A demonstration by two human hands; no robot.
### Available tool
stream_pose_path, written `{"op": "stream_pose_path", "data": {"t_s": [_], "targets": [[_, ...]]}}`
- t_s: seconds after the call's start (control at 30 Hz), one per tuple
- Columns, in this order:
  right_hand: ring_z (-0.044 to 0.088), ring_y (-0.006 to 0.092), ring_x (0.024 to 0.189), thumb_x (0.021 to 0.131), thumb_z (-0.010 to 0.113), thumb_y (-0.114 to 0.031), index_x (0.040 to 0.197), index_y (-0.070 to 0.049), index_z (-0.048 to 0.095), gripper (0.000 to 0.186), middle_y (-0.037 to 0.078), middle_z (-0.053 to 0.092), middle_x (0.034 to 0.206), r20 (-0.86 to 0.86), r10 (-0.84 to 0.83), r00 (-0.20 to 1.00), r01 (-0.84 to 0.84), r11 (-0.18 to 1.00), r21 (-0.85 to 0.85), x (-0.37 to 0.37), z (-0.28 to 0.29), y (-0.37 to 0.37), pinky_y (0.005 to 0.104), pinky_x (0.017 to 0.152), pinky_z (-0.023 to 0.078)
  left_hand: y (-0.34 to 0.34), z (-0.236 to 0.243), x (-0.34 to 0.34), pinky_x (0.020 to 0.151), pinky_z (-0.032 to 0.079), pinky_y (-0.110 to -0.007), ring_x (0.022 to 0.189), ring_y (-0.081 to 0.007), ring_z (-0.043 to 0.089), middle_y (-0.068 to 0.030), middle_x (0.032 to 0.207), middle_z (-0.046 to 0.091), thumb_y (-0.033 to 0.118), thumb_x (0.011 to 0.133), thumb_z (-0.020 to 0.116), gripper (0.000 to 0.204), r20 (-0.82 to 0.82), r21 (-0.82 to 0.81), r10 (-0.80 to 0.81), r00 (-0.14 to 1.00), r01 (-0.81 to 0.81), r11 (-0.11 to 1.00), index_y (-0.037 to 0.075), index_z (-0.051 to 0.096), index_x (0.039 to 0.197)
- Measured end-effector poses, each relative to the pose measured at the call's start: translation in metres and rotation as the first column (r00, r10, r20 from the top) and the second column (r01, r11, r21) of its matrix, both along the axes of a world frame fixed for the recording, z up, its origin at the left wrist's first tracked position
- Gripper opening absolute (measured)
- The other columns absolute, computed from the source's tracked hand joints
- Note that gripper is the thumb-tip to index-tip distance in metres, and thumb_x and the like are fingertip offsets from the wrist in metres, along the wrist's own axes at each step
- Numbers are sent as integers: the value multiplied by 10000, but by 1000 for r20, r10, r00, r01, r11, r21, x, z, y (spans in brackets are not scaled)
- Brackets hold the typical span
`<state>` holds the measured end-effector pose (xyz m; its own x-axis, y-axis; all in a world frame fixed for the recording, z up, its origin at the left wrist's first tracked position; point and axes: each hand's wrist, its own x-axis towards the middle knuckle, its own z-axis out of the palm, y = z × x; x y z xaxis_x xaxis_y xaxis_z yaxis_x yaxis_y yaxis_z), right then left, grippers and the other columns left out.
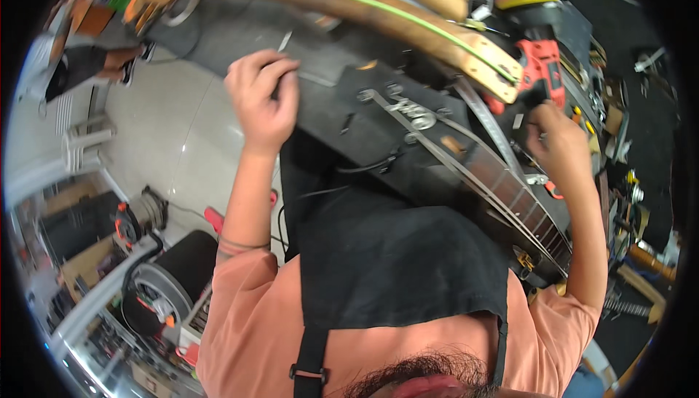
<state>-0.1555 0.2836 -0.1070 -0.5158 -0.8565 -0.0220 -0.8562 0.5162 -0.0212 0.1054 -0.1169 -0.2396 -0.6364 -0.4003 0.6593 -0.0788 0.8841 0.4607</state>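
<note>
Above the near left part of the bench is my left hand (263, 99), fingers loosely curled, a gap between thumb and forefinger and nothing visible in it. My right hand (559, 137) hangs at the right, below a red power polisher (540, 63); its fingers are bent inward, and whatever they hold, if anything, is hidden. Between my hands lies a guitar with a dark headstock (378, 81) and a dark fretted neck (502, 179) with strings along it. Beyond it, a light wooden guitar neck (349, 10) bears a bright green strip (386, 9) along its length.
A metal ruler (486, 123) lies beside the dark neck. Cables and tools crowd the bench's far right. Left of the bench are a pale tiled floor (178, 125), a dark bin (156, 292), a cable reel (145, 212), a white stool (80, 143) and another person (91, 67).
</note>
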Motion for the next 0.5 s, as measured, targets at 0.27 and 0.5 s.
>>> {"op": "stream_pose_path", "data": {"t_s": [0.27,0.5], "targets": [[540,3,734,1140,627,-41,1202,4,678,91,-36,631,885,678,-323,660,637,720,-276,118,81,-6,208,620,401,8,11,21,980,555,-376,1099,-245,684,-133,1263,719,-72,961,772,256,-302,348,-72,951,181,920,1,753,1205],[541,12,702,1061,749,-38,1090,6,751,52,-29,683,819,768,-130,627,469,851,-239,217,49,-100,234,619,444,98,82,59,842,593,-301,922,-137,732,-83,1098,769,-16,1012,832,218,-377,705,-577,725,628,329,-12,763,1219]]}}
